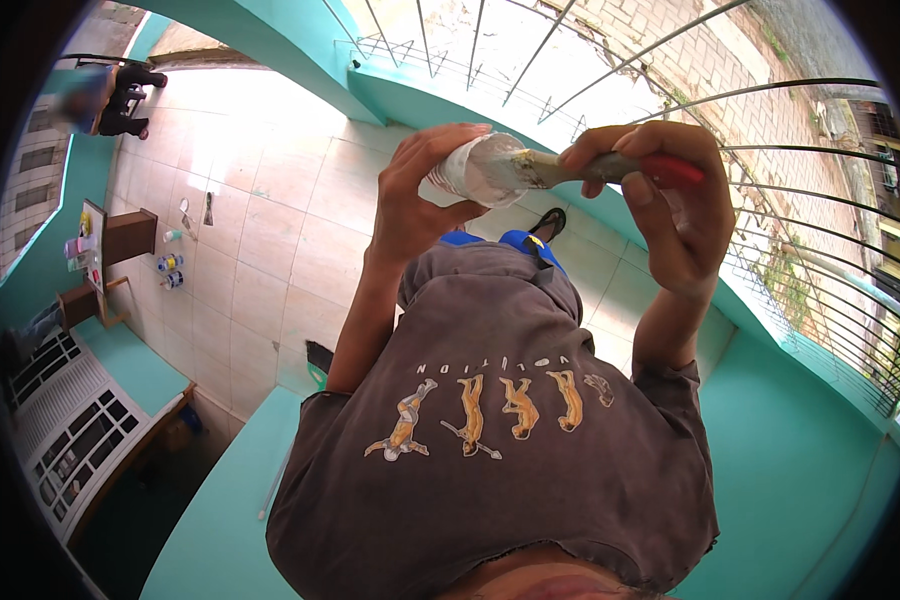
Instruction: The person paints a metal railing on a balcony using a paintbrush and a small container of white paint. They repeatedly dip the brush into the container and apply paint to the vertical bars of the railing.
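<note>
Far left: we see a seated person (120, 100) across the room, well apart from our hands.
Floor, left: two small jars (171, 271) stand near a long thin tool (208, 208) on pale tiles (265, 240).
Left hand (413, 180): curled round the white cup (458, 172), thumb below, fingers over the top.
Cup: held up in front of us, tilted, mouth toward our right; whitish inside. Thin-looking wall, so too hard a squeeze could buckle it; more tilt could spill anything loose.
Brush (540, 171): head at the cup mouth. We can't fairly tell whether the bristles touch the inside; overlap hides it.
Right hand (675, 190): pinching the red-ended handle, fingers bent. A loose pinch could let it twist and knock the cup.
Below: our sandal (548, 225) and the tiles could catch any drips.
</note>
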`<state>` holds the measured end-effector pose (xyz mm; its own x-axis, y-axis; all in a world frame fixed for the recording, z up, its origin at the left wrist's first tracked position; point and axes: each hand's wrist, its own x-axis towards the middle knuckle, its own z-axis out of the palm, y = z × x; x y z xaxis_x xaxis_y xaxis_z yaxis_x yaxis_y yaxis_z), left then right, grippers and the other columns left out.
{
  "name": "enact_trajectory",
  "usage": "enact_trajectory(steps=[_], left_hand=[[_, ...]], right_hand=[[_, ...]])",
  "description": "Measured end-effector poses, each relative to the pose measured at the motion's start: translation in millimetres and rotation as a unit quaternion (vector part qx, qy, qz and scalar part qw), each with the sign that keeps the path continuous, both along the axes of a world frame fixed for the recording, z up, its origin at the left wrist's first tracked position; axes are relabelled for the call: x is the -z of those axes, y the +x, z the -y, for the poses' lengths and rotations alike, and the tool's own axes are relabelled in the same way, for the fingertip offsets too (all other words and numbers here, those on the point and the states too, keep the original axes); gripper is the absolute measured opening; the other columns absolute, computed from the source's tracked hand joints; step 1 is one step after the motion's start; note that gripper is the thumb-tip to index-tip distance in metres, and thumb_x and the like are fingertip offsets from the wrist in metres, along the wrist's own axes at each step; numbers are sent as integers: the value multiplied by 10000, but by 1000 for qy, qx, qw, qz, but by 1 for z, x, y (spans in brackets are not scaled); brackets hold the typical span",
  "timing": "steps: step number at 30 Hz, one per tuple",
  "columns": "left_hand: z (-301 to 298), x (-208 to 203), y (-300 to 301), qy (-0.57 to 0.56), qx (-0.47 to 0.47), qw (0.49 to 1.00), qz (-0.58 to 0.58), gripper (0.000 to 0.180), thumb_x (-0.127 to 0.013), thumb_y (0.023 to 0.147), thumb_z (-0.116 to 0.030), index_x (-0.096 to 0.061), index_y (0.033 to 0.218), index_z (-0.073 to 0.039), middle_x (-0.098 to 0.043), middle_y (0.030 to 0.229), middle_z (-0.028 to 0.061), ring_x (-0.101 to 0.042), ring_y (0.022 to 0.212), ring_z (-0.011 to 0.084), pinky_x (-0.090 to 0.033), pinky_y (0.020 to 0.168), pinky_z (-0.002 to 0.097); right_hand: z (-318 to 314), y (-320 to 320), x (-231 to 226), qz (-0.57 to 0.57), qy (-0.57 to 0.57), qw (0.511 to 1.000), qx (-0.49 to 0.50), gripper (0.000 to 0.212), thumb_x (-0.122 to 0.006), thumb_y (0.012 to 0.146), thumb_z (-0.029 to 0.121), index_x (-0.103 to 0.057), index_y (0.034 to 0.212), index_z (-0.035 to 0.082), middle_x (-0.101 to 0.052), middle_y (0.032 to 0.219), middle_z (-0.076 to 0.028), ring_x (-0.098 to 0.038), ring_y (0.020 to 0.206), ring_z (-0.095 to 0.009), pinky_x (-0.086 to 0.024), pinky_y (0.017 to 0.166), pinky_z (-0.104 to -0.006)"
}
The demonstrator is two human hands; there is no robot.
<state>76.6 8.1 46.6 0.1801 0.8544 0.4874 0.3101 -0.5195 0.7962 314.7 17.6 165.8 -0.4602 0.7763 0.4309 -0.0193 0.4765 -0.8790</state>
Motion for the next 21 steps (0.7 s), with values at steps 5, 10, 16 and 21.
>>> enact_trajectory(steps=[5,10,16,21], left_hand=[[7,3,4,-29,0,998,62,676,-876,525,-38,-646,1158,-102,-685,1171,67,-634,1112,260,-480,955,389],[11,1,9,-45,6,996,78,671,-876,527,-41,-645,1154,-99,-686,1173,71,-633,1119,262,-485,960,384],[12,-4,11,-22,-2,998,54,662,-903,555,-94,-636,1160,-89,-682,1169,88,-641,1103,250,-511,936,371],[10,4,6,3,-2,1000,31,683,-942,585,-173,-618,1177,-70,-674,1149,118,-662,1056,236,-552,877,354]], right_hand=[[0,-10,4,29,16,999,12,271,-618,892,-59,-519,1132,21,-700,1009,-117,-698,956,-201,-547,805,-308],[3,-13,3,79,34,996,-1,258,-630,899,-15,-525,1130,33,-698,1008,-126,-701,937,-260,-548,787,-336],[2,-18,-5,128,64,990,-15,251,-589,898,-82,-508,1128,-21,-698,989,-175,-685,925,-199,-544,777,-306],[1,-20,-7,173,69,983,-5,267,-623,882,-62,-522,1121,1,-708,984,-145,-698,921,-206,-553,773,-309]])
